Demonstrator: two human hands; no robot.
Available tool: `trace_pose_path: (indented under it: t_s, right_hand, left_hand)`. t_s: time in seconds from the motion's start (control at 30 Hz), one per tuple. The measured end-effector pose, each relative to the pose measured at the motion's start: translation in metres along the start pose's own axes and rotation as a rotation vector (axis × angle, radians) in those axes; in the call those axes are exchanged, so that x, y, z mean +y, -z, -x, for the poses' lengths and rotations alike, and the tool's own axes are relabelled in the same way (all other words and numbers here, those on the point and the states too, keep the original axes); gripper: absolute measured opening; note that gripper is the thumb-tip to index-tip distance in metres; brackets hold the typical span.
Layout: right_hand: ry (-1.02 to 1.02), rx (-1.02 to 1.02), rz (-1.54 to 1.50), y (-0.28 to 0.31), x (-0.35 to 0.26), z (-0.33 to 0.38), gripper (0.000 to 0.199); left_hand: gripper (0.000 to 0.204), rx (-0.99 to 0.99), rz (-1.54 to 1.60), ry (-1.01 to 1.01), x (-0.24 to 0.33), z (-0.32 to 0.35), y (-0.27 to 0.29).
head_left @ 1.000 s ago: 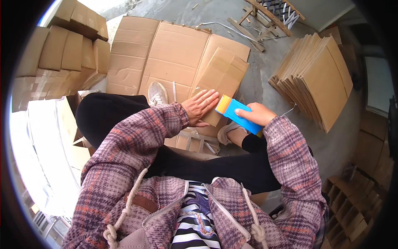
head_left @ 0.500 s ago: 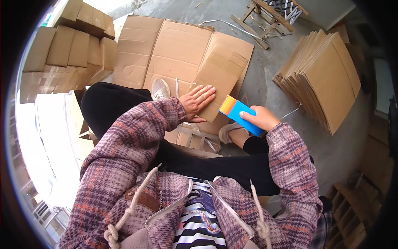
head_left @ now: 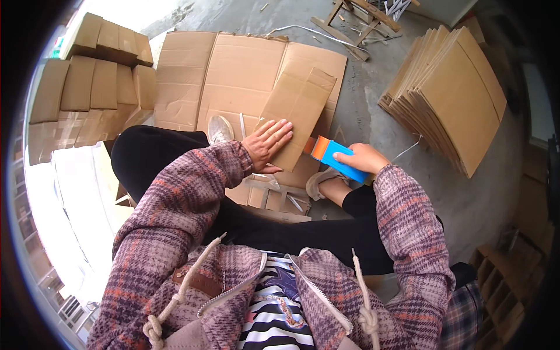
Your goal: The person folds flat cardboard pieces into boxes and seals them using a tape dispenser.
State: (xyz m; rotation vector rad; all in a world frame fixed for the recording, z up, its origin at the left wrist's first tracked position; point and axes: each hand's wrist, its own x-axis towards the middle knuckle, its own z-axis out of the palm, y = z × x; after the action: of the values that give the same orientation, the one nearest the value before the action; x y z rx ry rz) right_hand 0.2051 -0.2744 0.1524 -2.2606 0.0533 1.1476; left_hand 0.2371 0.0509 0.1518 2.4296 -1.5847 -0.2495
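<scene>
My left hand (head_left: 268, 144) lies on the lower left part of a folded cardboard piece (head_left: 306, 108), fingers stretched out over its surface, thumb near its lower edge. In my right hand (head_left: 366, 158) is a blue block-shaped hand tool (head_left: 339, 156) with an orange end, gripped with the thumb on top. That orange end is at the right edge of the cardboard piece; whether it touches cannot be made out. Underneath, a large opened cardboard sheet (head_left: 239, 67) covers the floor.
Stacked brown cartons (head_left: 105, 81) stand at the far left, above a bright white pile (head_left: 81, 198). To the right leans a bundle of flattened cartons (head_left: 461, 93). A wooden stand (head_left: 361, 23) with white strips is at the back. My shoes (head_left: 220, 129) rest near the sheet.
The blue tool has tilted lower, and its orange end has come close to the cardboard edge. My left hand stays on the cardboard. The whole view has shifted slightly.
</scene>
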Motion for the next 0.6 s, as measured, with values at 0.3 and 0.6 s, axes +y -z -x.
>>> trace_pose_path:
  t_s: [0.3, 0.6]
  right_hand:
    - [-0.123, -0.004, 0.139, -0.020, -0.054, -0.036, 0.071]
    - [-0.052, 0.696, 0.182, 0.103, -0.092, 0.101, 0.058]
  left_hand:
    - [0.091, -0.004, 0.005, 0.001, -0.001, -0.001, -0.002]
    - [0.090, 0.022, 0.021, 0.000, -0.003, 0.009, 0.007]
